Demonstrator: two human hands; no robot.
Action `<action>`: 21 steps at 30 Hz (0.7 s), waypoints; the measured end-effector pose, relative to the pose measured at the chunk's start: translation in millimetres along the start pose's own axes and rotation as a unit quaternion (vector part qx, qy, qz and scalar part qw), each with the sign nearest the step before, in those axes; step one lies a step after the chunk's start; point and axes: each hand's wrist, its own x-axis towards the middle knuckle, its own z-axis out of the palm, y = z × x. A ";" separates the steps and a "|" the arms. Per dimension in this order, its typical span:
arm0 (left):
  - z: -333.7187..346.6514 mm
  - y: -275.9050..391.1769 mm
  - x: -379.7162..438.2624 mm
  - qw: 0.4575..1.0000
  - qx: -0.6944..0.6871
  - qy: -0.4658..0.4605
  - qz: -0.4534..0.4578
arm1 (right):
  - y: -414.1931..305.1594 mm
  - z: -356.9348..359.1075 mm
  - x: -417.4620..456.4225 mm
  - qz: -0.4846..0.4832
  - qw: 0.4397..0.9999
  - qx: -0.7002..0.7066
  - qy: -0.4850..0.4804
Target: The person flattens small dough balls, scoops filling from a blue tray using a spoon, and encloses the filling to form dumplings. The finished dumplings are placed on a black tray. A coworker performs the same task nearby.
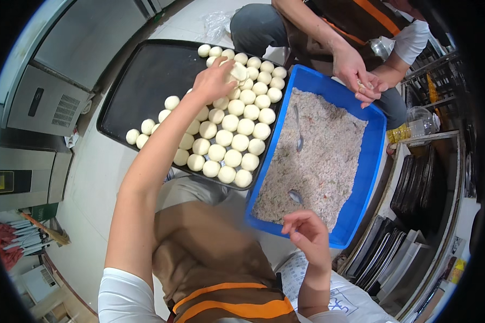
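Note:
My left hand (215, 80) reaches over the black baking tray (153, 76), its thumb and fingers around the edge of some flattened dough rounds (239, 72). These rest on top of pale dough balls (224, 137), which stand in rows over the tray's right and near parts. Above the near rim of a blue plastic tub (262, 189), my right hand (309, 234) is half curled, fingers apart, holding nothing. The tub contains a pinkish minced filling (327, 161) with darker and reddish flecks. One metal spoon (298, 129) lies on the filling at the far left, another spoon (296, 196) nearer me.
Across the tub, a seated person's hands (359, 82) pinch a small piece of dough. Racks with dark trays (414, 181) line the right side, beside an oil bottle (420, 123). A white printed sack (343, 294) lies near my right. Metal appliances (48, 97) stand left.

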 end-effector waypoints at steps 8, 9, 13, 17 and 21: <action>-17.6 23.3 25.4 0.984 -0.137 0.062 -0.090 | 25.2 -12.8 6.1 0.077 0.996 -0.017 0.046; -24.1 41.9 19.9 0.964 -0.224 0.067 -0.126 | 32.2 -17.9 10.5 0.080 0.995 -0.020 0.052; -72.1 129.1 -52.5 0.811 -0.523 -0.151 -0.214 | 32.4 -13.0 38.5 -0.025 0.986 0.071 0.146; -82.8 177.6 -123.6 0.748 -0.594 -0.190 -0.226 | 3.7 18.9 57.7 -0.113 0.965 0.169 0.163; -97.0 202.6 -147.9 0.769 -0.588 -0.150 -0.202 | 0.4 19.9 40.1 -0.097 0.974 0.114 0.172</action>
